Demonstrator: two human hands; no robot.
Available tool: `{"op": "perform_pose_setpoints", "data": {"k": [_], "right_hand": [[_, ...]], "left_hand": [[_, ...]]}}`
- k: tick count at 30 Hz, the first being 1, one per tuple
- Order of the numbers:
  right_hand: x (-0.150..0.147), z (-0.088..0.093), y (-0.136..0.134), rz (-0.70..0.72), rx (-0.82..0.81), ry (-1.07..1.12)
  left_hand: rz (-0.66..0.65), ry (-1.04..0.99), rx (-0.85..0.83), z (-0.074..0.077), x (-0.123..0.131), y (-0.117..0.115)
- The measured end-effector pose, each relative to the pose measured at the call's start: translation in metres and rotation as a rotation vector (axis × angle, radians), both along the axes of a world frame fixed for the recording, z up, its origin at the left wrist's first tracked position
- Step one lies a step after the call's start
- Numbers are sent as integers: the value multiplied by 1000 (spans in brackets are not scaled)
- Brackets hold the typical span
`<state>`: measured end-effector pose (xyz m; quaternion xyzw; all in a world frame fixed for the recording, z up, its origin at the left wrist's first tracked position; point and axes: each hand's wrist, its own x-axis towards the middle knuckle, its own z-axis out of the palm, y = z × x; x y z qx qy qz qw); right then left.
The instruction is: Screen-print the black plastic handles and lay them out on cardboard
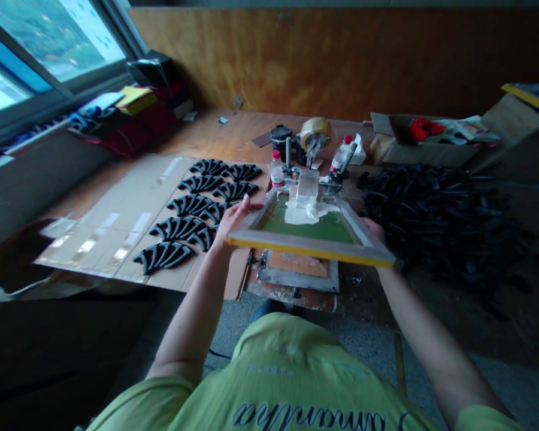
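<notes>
Wooden screen frame (312, 246), centre of picture, sits tilted up on its rear clamp, baring the platen (296, 264) below. Left hand (234, 220) and right hand (376, 230) close on opposite side rails to hold it level.

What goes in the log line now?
left hand grips screen frame | right hand at its right corner, grip hidden | frame tilted above base plate

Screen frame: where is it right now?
In the head view the screen frame is at centre, raised above the printing base, left hand on its left edge and right hand on its right, with a pile of black parts to the right.
</notes>
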<state>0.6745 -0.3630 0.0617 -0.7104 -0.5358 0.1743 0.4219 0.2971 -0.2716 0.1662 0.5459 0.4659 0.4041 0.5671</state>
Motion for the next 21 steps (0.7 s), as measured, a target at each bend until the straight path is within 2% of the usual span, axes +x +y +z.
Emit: {"op": "perform_pose_setpoints", "data": {"k": [2,4,7,9,11,14,16,18,21], "right_hand": [[-6,12,14,4,62,-34],[-26,25,32,64,155,-118],[-67,38,56,223,249,-307],[-90,39,66,289,207,-432],[-107,37,71,331,88,-532],[-123,28,68,374,-97,-628],[-129,21,59,392,-160,-672],[-132,16,43,435,-152,-708],[-129,14,14,580,-67,-733]], "left_hand": [[-23,85,-96,-28,-9,-19],[1,175,-148,-59,-12,-32],[37,291,-176,-102,-10,-40],[29,330,-167,-122,-7,-39],[9,377,-143,-133,-7,-37],[-20,486,-113,-139,-9,-34],[-48,507,-108,-143,-12,-33],[-79,490,-101,-147,-14,-31],[-123,451,-99,-154,-17,-28]]}}
